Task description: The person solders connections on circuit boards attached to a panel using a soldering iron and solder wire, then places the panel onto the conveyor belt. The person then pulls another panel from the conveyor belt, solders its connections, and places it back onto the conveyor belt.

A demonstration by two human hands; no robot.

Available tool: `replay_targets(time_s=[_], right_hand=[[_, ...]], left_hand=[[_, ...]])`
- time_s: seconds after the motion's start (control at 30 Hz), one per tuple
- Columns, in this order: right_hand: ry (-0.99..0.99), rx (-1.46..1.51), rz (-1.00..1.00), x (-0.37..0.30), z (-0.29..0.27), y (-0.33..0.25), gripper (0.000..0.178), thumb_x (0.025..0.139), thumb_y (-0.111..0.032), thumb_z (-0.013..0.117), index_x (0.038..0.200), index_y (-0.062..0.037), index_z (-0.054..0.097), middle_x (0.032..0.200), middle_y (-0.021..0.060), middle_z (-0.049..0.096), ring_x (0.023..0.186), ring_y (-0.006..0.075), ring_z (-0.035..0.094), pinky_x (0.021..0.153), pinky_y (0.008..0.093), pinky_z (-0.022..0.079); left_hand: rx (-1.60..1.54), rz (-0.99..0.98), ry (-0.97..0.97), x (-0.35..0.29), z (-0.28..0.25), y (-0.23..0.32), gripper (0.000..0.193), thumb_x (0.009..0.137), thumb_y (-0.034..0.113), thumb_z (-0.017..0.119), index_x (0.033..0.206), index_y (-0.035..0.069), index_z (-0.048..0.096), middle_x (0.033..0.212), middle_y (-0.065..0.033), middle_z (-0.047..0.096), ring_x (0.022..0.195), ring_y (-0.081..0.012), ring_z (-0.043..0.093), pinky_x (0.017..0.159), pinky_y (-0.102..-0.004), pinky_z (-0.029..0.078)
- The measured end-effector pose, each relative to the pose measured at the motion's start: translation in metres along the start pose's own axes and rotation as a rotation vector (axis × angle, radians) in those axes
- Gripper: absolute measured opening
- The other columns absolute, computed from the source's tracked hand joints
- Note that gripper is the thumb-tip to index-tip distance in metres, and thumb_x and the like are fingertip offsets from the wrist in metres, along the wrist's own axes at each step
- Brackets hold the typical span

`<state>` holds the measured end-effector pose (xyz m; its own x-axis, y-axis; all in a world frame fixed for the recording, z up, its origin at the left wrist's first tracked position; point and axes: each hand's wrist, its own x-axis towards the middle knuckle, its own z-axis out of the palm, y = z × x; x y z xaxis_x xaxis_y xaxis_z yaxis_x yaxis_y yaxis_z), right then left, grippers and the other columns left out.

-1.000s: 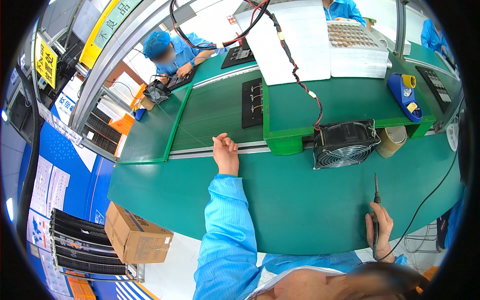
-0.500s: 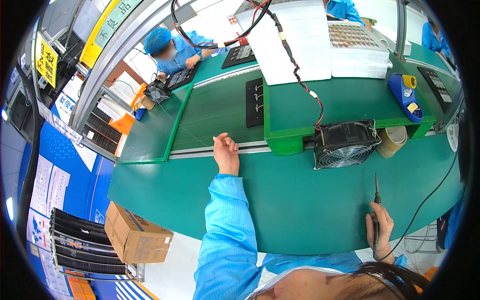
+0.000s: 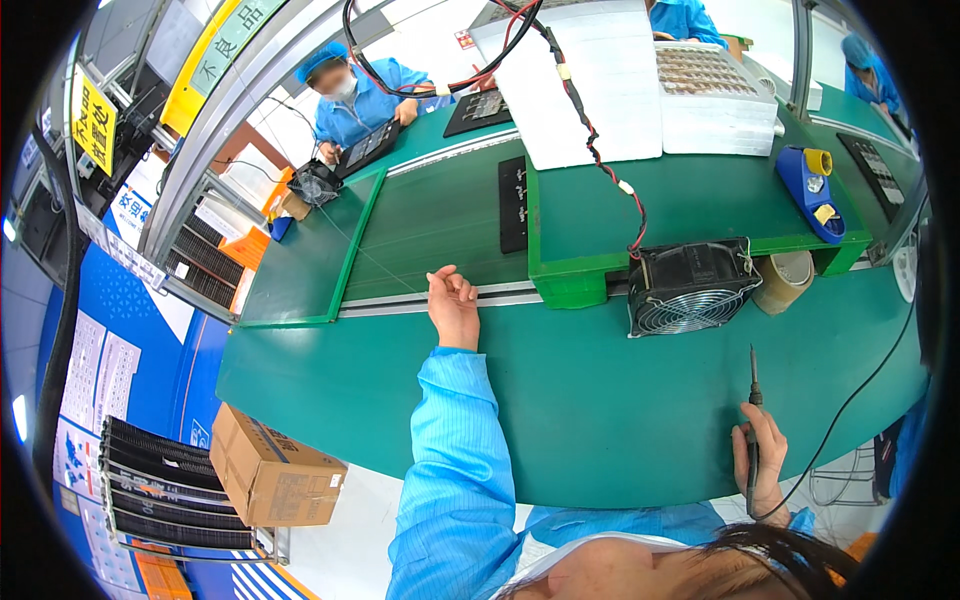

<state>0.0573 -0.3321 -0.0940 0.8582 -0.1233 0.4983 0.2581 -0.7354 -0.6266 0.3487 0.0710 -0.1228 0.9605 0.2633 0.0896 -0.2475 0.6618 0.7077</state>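
Observation:
My left hand (image 3: 455, 308) rests palm up by the metal rail along the near edge of the green conveyor belt (image 3: 430, 235). Its fingers are loosely bent and apart, with nothing in them. On the right, my right hand (image 3: 765, 455) grips a soldering iron (image 3: 754, 400) by its handle, tip pointing away from me above the green table (image 3: 620, 420). The iron's black cord trails off to the right. Beyond my left hand, a black tray (image 3: 513, 205) with small parts lies on the belt, its right side hidden by the green raised shelf (image 3: 650, 215).
A black fan (image 3: 693, 288) and a beige cup-like roll (image 3: 785, 282) stand under the shelf's front edge. On the shelf are a blue soldering-iron stand (image 3: 810, 195) and white foam boxes (image 3: 715, 110). Wires hang overhead. Across the belt a co-worker (image 3: 360, 100) handles another tray.
The black tray on the belt has slid right, further behind the shelf. The co-worker across the belt has raised their head. My hands and the soldering iron stay put.

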Motion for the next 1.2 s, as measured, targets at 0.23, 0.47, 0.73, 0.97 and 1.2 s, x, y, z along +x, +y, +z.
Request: replay_targets(time_s=[0.23, 0.47, 0.73, 0.97, 1.2], right_hand=[[0.005, -0.003, -0.003, 0.000, 0.001, 0.002, 0.038, 0.073, 0.010, 0.061, 0.110, 0.0006, 0.059, 0.075, 0.0131, 0.055, 0.058, 0.0228, 0.056, 0.053, 0.0316, 0.044], [0.012, -0.001, -0.005, -0.001, 0.001, 0.003, 0.037, 0.074, 0.009, 0.061, 0.109, 0.0007, 0.060, 0.076, 0.0133, 0.055, 0.057, 0.0225, 0.056, 0.052, 0.0312, 0.044], [0.003, -0.005, -0.009, 0.000, 0.000, 0.000, 0.037, 0.074, 0.010, 0.061, 0.110, 0.0008, 0.059, 0.076, 0.0129, 0.055, 0.057, 0.0217, 0.056, 0.052, 0.0306, 0.044], [0.004, -0.002, -0.012, 0.001, 0.000, -0.001, 0.037, 0.073, 0.010, 0.061, 0.109, 0.0007, 0.059, 0.076, 0.0130, 0.055, 0.058, 0.0226, 0.055, 0.052, 0.0312, 0.044], [0.006, 0.011, -0.010, 0.000, 0.000, 0.001, 0.038, 0.073, 0.010, 0.061, 0.110, 0.0009, 0.059, 0.075, 0.0128, 0.054, 0.058, 0.0224, 0.055, 0.052, 0.0316, 0.044]], left_hand=[[0.001, 0.002, 0.009, -0.001, 0.001, 0.000, 0.041, 0.103, 0.039, 0.037, 0.100, 0.003, 0.055, 0.070, -0.0019, 0.046, 0.056, -0.0123, 0.037, 0.055, -0.0287, 0.035], [0.011, 0.002, 0.007, -0.002, 0.003, 0.001, 0.041, 0.103, 0.039, 0.036, 0.100, 0.002, 0.054, 0.070, -0.0018, 0.046, 0.056, -0.0124, 0.037, 0.056, -0.0285, 0.035], [0.015, -0.019, -0.067, -0.003, 0.003, 0.000, 0.039, 0.103, 0.038, 0.037, 0.104, 0.003, 0.054, 0.074, -0.0014, 0.048, 0.062, -0.0124, 0.040, 0.061, -0.0293, 0.037], [0.019, -0.055, -0.032, -0.013, 0.017, -0.003, 0.035, 0.102, 0.038, 0.040, 0.108, 0.008, 0.055, 0.087, -0.0006, 0.056, 0.081, -0.0142, 0.052, 0.081, -0.0341, 0.046], [0.077, -0.088, -0.053, -0.024, 0.031, -0.007, 0.035, 0.100, 0.041, 0.045, 0.114, 0.010, 0.055, 0.102, -0.0019, 0.058, 0.096, -0.0159, 0.052, 0.092, -0.0392, 0.044]])
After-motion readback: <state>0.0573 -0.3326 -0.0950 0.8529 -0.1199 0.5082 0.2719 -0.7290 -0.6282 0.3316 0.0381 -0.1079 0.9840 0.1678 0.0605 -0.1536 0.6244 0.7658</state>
